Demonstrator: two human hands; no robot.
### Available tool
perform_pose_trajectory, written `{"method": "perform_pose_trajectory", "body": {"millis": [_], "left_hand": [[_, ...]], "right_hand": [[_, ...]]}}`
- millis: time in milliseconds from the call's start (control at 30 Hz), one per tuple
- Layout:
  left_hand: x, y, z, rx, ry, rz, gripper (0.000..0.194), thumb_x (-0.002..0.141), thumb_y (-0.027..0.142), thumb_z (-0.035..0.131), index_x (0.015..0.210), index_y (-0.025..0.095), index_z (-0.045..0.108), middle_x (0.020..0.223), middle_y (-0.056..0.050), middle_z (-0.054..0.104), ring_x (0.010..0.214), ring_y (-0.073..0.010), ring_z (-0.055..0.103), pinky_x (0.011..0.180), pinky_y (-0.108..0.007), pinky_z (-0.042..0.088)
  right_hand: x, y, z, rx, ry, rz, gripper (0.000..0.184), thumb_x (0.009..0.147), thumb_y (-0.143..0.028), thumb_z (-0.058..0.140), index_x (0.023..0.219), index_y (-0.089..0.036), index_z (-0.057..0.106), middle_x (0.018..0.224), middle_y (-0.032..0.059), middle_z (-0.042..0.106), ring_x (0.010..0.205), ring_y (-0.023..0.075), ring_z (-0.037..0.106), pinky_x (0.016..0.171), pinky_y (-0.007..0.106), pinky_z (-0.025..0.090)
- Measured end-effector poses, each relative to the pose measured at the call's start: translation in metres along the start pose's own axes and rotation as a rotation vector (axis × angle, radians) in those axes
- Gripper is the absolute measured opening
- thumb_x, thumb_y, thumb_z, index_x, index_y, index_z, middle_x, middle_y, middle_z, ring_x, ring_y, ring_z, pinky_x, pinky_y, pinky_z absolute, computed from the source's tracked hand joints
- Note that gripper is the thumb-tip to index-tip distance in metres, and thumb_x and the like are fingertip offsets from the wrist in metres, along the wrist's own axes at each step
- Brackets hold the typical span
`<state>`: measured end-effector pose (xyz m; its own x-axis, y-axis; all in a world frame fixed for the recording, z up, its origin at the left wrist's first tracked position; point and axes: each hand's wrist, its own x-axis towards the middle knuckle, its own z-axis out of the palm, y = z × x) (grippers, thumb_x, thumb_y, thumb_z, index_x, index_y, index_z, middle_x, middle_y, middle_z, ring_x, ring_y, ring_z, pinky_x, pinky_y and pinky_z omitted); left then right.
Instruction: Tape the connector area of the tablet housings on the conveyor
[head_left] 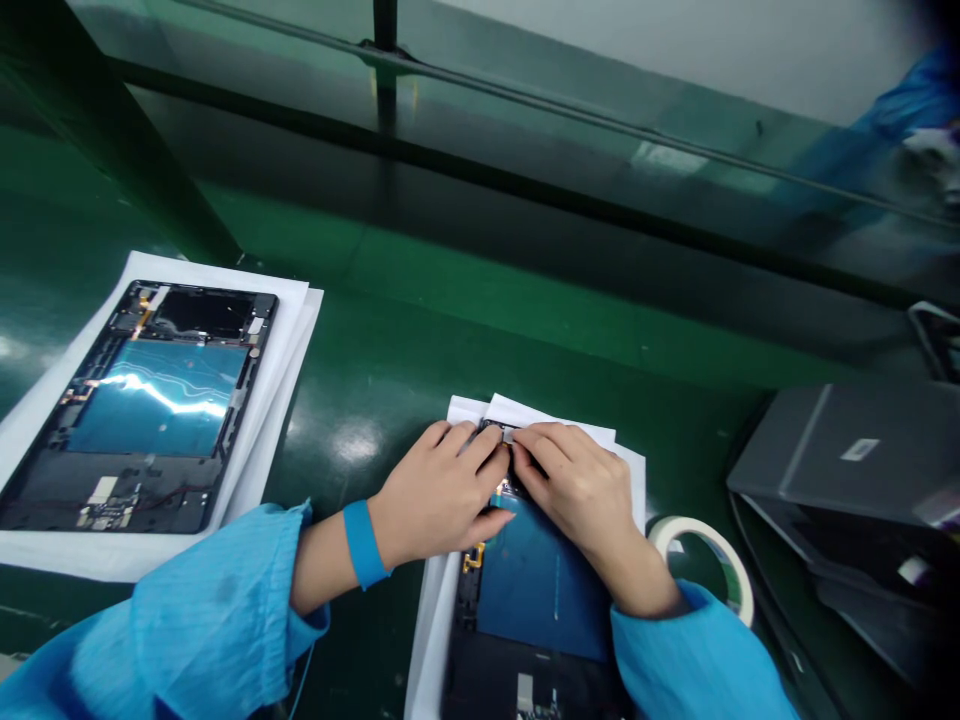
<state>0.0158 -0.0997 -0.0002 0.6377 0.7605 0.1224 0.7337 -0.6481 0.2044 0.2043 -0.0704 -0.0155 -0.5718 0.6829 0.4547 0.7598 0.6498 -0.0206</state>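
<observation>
A black-framed tablet housing (536, 590) lies open at the near centre, blue inner panel facing up, its far end under both hands. The hands are together, fingertips meeting over a small white strip (510, 434) at the housing's far edge; whether they are clamped on the strip or only pressing on it cannot be told from this view. A gold flex ribbon (472, 557) sits just beside the heel of the left hand (439, 490) - the likeliest trouble spot, since a slip or drag of that hand could crease or lift it. The housing rests on loose white paper sheets (630, 480) over a glossy green tabletop (420, 350), so a sideways push might slide the whole stack. Both forearms angle inward from the near edge, wrists low, the right hand (574, 490) arched over the far end. A blue wristband (362, 545) circles the left wrist, and loose blue sleeves (210, 620) cover the arms. A cream roll of masking tape (701, 565) stands just beyond the right hand. To the left, a second black-framed tablet housing (142, 410) lies on its own white paper stack (112, 550). A dark grey box (847, 470) sits at right - a blue sleeve (900, 125) shows beyond the glass panel (570, 130), possibly a co-worker's.
</observation>
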Motion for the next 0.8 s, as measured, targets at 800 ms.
{"method": "perform_pose_trajectory", "body": {"millis": [800], "left_hand": [[0.007,-0.010,-0.001,0.040,0.059,0.030,0.046,0.086,0.041,0.055,0.124,0.015,0.052,0.127,-0.014,0.054,0.113,-0.0310,0.050,0.089,-0.045,0.043]], "right_hand": [[-0.056,-0.003,-0.077,-0.060,-0.044,0.158,0.023,0.085,-0.016,0.054,0.107,-0.018,0.061,0.109,0.0072,0.065,0.101,0.0182,0.058,0.087,0.032,0.049]]}}
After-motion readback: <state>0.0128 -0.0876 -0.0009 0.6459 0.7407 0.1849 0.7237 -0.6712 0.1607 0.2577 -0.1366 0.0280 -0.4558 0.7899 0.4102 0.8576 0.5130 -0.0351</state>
